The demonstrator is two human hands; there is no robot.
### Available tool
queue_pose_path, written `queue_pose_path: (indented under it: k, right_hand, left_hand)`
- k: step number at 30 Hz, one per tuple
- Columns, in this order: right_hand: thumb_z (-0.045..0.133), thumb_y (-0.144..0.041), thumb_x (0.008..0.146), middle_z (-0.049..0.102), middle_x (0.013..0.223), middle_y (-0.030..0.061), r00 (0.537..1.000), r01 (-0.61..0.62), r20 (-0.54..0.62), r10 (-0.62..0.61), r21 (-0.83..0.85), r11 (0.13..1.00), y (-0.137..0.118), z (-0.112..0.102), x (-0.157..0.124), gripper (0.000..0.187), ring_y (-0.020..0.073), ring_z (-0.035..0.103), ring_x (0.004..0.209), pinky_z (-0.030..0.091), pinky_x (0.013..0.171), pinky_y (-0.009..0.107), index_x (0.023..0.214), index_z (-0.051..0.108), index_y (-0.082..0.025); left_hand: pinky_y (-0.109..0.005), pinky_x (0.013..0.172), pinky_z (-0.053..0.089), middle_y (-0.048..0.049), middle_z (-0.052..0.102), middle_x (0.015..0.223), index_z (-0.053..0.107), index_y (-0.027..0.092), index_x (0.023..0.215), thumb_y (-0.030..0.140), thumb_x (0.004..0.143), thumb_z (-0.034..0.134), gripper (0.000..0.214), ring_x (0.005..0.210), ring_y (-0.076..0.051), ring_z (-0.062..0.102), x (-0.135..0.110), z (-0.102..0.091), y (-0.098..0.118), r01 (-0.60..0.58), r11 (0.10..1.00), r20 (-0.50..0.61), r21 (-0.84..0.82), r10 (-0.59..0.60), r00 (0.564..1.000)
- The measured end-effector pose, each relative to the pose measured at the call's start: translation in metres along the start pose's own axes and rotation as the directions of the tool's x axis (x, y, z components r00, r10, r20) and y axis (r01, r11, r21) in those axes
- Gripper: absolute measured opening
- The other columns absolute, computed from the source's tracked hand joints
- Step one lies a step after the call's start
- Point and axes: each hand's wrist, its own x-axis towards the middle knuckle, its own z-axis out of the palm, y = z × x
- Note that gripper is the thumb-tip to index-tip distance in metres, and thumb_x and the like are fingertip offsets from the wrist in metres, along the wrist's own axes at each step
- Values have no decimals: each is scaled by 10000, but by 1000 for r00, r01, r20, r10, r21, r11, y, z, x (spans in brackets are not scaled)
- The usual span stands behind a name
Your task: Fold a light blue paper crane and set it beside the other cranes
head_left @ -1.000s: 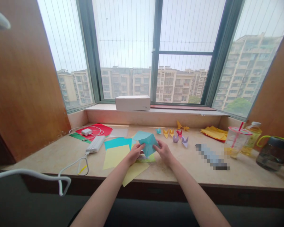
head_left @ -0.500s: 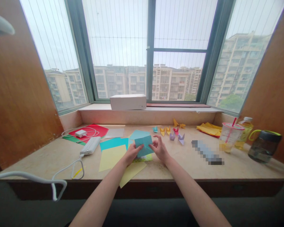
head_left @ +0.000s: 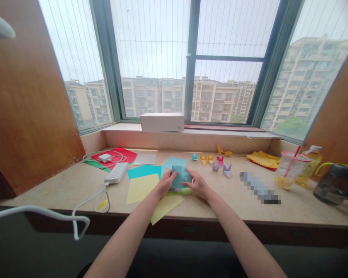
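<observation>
- Stage: the teal sheet (head_left: 180, 177) is partly folded, with at least one flap turned over so that it reads as a compact, roughly square packet; no finished figure shows yet, so by the look of it most of the folds remain.
- Done work: small paper figures (head_left: 217, 162) stand in a row to the far right of the hands, well apart from them.
- Stock: flat yellow sheets (head_left: 142, 188) and a teal sheet (head_left: 143, 170) lie to the left, unfolded.
- Place: the folded sheet lies on the table (head_left: 237, 200), near the front edge, on top of other paper.
- Left hand (head_left: 164, 184): fingertips pinch the sheet's left edge.
- Right hand (head_left: 198, 186): fingers press on its right edge.
- Heading: the packet lies flat; no clear long axis can be told, and its upper fold edge faces the window (head_left: 191, 61).
</observation>
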Motion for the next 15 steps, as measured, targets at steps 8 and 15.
queue_pose_path:
  k: [8,15]
  right_hand:
    - [465,-376,922,674,685,35,998,-44,-50,43,-17,999,-1,-3,-1,333,171,547,588,448,583,291,953,721,-166]
    - [520,-352,862,726,818,64,980,-82,-172,98,99,992,-4,-7,1,273,201,667,708,511,635,295,983,670,-158]
  left_hand:
    - [-339,821,525,-79,709,986,630,175,1124,526,814,664,470,924,-228,657,3,-1,-2,-7,1000,-18,26,7,1000]
    - [-347,937,479,-107,655,1200,578,210,1186,506,841,648,460,1116,-245,612,-1,-2,4,3,997,-35,72,0,999]
